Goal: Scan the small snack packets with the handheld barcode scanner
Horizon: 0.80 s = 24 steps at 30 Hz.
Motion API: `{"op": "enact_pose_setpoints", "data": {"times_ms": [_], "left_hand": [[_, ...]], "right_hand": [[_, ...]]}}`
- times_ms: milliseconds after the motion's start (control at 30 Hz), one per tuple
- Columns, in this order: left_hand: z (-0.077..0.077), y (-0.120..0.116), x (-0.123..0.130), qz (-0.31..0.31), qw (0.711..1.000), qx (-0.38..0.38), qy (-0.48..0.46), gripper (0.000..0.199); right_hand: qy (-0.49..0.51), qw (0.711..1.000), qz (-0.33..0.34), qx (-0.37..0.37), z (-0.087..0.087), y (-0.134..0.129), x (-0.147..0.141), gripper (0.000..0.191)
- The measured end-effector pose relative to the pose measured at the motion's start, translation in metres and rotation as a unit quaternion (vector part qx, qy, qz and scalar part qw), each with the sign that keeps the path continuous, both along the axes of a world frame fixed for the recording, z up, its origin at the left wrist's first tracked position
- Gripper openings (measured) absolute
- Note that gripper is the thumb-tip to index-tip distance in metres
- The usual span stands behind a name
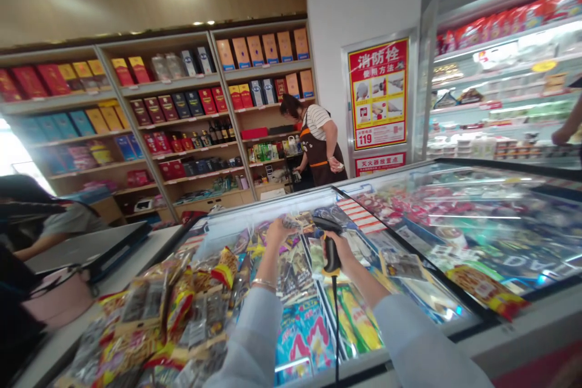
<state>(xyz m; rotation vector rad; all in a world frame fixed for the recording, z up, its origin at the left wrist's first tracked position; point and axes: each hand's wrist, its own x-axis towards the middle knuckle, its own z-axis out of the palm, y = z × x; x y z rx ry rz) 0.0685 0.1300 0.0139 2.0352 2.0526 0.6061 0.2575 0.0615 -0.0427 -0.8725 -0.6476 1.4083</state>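
Note:
My right hand (344,251) is wrapped round the grip of a black and yellow barcode scanner (331,257), whose cord hangs straight down. Its head points left, toward a small snack packet (300,222) pinched in my left hand (278,234). The packet's print is too blurred to read. Both hands are over the glass top of a chest freezer (291,381) with colourful ice cream packs (304,333) below. Left of my left arm lies a big heap of snack bags (159,315). A clear packet (402,265) rests on the glass to the right of my right hand.
A red and yellow snack bag (486,291) lies at the freezer's right front edge. On the left counter stand a pink container (59,297) and a dark flat device (100,248). Behind the freezer, a person in an apron (322,151) stands by shelves of boxes (182,103).

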Motion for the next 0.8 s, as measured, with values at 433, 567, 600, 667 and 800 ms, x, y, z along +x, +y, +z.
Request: {"op": "enact_pose_setpoints", "data": {"times_ms": [433, 567, 600, 667, 800], "left_hand": [[0.031, -0.105, -0.098, 0.161, 0.949, 0.247, -0.114, 0.031], [-0.01, -0.105, -0.098, 0.17, 0.924, 0.286, -0.186, 0.03], [-0.018, -0.103, -0.097, 0.164, 0.922, 0.292, -0.194, 0.032], [-0.029, -0.101, -0.095, 0.152, 0.92, 0.302, -0.2, 0.034], [-0.036, -0.102, -0.087, 0.139, 0.925, 0.308, -0.173, 0.038]], "right_hand": [[-0.02, 0.984, 0.11, 0.138, 0.059, -0.041, -0.07, 0.025], [-0.035, 0.979, 0.147, 0.139, 0.033, -0.049, -0.099, 0.03], [-0.032, 0.979, 0.154, 0.133, 0.026, -0.05, -0.102, 0.03], [-0.03, 0.978, 0.169, 0.118, 0.014, -0.05, -0.105, 0.031], [-0.035, 0.974, 0.192, 0.113, 0.001, -0.051, -0.1, 0.034]]}}
